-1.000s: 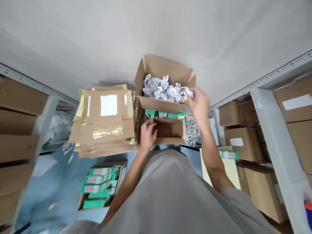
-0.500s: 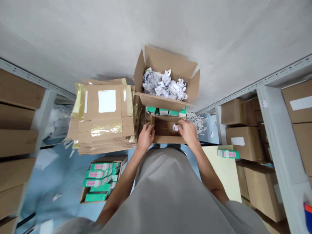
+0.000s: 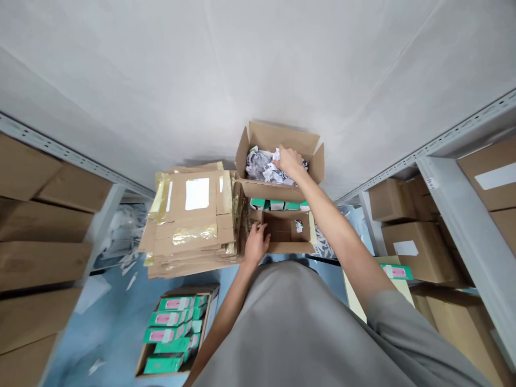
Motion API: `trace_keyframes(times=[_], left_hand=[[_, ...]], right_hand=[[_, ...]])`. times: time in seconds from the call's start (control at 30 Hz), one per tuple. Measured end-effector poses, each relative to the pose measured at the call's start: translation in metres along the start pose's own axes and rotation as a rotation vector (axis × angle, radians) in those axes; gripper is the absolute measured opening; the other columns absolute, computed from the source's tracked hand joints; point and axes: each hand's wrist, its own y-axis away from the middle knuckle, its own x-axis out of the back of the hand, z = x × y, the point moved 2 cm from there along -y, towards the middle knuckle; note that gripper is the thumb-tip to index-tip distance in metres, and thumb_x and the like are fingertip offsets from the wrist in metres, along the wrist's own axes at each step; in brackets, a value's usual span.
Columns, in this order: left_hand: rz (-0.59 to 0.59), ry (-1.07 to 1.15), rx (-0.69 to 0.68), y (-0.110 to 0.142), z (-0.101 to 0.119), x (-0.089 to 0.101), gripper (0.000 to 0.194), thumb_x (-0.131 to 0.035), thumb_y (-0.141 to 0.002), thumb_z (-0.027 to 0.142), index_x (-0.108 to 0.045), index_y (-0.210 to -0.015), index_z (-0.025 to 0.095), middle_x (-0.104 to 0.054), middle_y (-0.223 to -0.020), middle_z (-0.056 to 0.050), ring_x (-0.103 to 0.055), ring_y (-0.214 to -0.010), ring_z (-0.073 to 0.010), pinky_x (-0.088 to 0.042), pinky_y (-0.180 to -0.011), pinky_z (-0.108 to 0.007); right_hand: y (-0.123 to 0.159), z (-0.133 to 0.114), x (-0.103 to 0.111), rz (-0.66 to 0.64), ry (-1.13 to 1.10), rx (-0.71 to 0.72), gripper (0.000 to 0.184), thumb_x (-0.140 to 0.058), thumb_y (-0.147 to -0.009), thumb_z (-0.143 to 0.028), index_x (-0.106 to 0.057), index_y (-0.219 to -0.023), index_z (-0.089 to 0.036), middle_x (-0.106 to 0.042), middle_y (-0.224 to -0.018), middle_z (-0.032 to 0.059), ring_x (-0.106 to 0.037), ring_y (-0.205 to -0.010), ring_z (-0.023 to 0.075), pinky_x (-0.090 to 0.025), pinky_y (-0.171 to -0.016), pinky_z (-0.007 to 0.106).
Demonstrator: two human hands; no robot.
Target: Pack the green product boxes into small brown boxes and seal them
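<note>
My right hand (image 3: 289, 161) is down in the larger open carton (image 3: 269, 189), its fingers closed on crumpled paper (image 3: 276, 156). More crumpled white and grey paper lies around it in that carton. My left hand (image 3: 256, 245) grips the left edge of a smaller open cardboard box (image 3: 289, 247) close to my body. A small crumpled paper piece (image 3: 299, 226) rests inside the smaller box, toward its right side. Between the two containers, a row of green-and-white boxes (image 3: 277, 205) shows partly.
Flattened cardboard (image 3: 191, 220) is stacked high to my left. Below it, a carton of green product boxes (image 3: 163, 364) stands on the blue floor. One green box (image 3: 398, 272) lies on a pale surface at right. Shelves with brown cartons (image 3: 409, 250) flank both sides.
My right hand has left the smaller box and reached forward into the larger carton. The paper piece it held now lies in the smaller box. My left hand stays at the left edge.
</note>
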Motion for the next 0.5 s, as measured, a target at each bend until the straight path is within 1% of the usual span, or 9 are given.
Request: trace_keyframes(times=[0.07,0.13,0.17,0.2,0.27,0.33,0.37,0.43,0.5], left_hand=[[0.013,0.0,-0.007,0.001,0.0,-0.001,0.041,-0.067,-0.101,0.021,-0.069,-0.143,0.019,-0.061,-0.154,-0.022,-0.07,-0.139,-0.0393,-0.06,-0.119,-0.055],[0.029,0.003,-0.024,0.001,0.0,-0.001,0.043,-0.067,-0.101,0.022,-0.068,-0.144,0.019,-0.06,-0.156,-0.023,-0.066,-0.144,-0.04,-0.057,-0.122,-0.057],[0.036,0.007,-0.032,0.001,0.001,-0.001,0.044,-0.067,-0.101,0.022,-0.067,-0.144,0.019,-0.059,-0.157,-0.023,-0.064,-0.146,-0.0404,-0.056,-0.124,-0.059],[0.04,0.013,-0.037,0.0,0.001,-0.001,0.045,-0.067,-0.101,0.022,-0.067,-0.145,0.02,-0.059,-0.158,-0.022,-0.063,-0.148,-0.0404,-0.055,-0.125,-0.059],[0.039,0.027,-0.038,-0.001,0.001,0.0,0.046,-0.067,-0.1,0.022,-0.066,-0.146,0.021,-0.058,-0.159,-0.021,-0.061,-0.149,-0.0398,-0.054,-0.126,-0.059],[0.02,0.04,-0.032,-0.001,0.001,0.001,0.047,-0.068,-0.1,0.022,-0.066,-0.146,0.019,-0.057,-0.161,-0.022,-0.06,-0.15,-0.0397,-0.053,-0.127,-0.058],[0.006,0.044,-0.028,0.0,0.0,0.001,0.047,-0.068,-0.1,0.022,-0.066,-0.147,0.018,-0.057,-0.162,-0.022,-0.06,-0.151,-0.0399,-0.053,-0.127,-0.058],[-0.024,0.053,-0.021,0.002,-0.001,0.002,0.049,-0.068,-0.101,0.024,-0.064,-0.149,0.016,-0.055,-0.165,-0.023,-0.059,-0.153,-0.0397,-0.051,-0.129,-0.056],[-0.05,0.057,-0.006,0.004,-0.002,0.004,0.05,-0.067,-0.103,0.025,-0.063,-0.152,0.016,-0.056,-0.166,-0.021,-0.059,-0.154,-0.0381,-0.05,-0.13,-0.054]], right_hand=[[-0.006,-0.003,-0.007,-0.044,0.036,-0.033,0.056,-0.073,-0.104,-0.022,-0.063,-0.157,-0.011,-0.076,-0.142,0.0254,-0.074,-0.133,0.0371,-0.057,-0.111,0.05],[-0.009,-0.003,-0.01,-0.092,0.06,-0.039,0.046,-0.066,-0.104,-0.016,-0.07,-0.15,-0.013,-0.076,-0.144,0.0231,-0.073,-0.135,0.036,-0.056,-0.112,0.049],[-0.01,-0.001,-0.008,-0.092,0.055,-0.033,0.042,-0.063,-0.104,-0.014,-0.074,-0.145,-0.013,-0.077,-0.143,0.0227,-0.073,-0.135,0.0363,-0.055,-0.113,0.05],[-0.009,0.001,-0.006,-0.068,0.041,-0.027,0.04,-0.061,-0.105,-0.013,-0.075,-0.142,-0.013,-0.077,-0.143,0.0226,-0.072,-0.136,0.0369,-0.055,-0.114,0.052],[0.001,0.006,0.004,0.039,-0.02,0.0,0.04,-0.056,-0.109,-0.018,-0.074,-0.144,-0.014,-0.077,-0.142,0.0216,-0.071,-0.137,0.0383,-0.053,-0.116,0.057],[0.027,0.012,0.017,0.188,-0.115,0.047,0.042,-0.051,-0.115,-0.027,-0.069,-0.151,-0.017,-0.075,-0.145,0.0187,-0.07,-0.137,0.0378,-0.052,-0.118,0.059],[0.048,0.014,0.023,0.258,-0.169,0.079,0.044,-0.048,-0.117,-0.033,-0.066,-0.155,-0.019,-0.073,-0.148,0.0163,-0.07,-0.137,0.0365,-0.052,-0.118,0.059],[0.1,0.019,0.032,0.363,-0.282,0.128,0.048,-0.044,-0.119,-0.044,-0.062,-0.159,-0.023,-0.071,-0.152,0.0119,-0.072,-0.132,0.0326,-0.056,-0.115,0.055],[0.16,0.023,0.03,0.398,-0.396,0.14,0.052,-0.045,-0.118,-0.052,-0.06,-0.161,-0.027,-0.073,-0.147,0.0086,-0.077,-0.12,0.0277,-0.062,-0.107,0.048]])
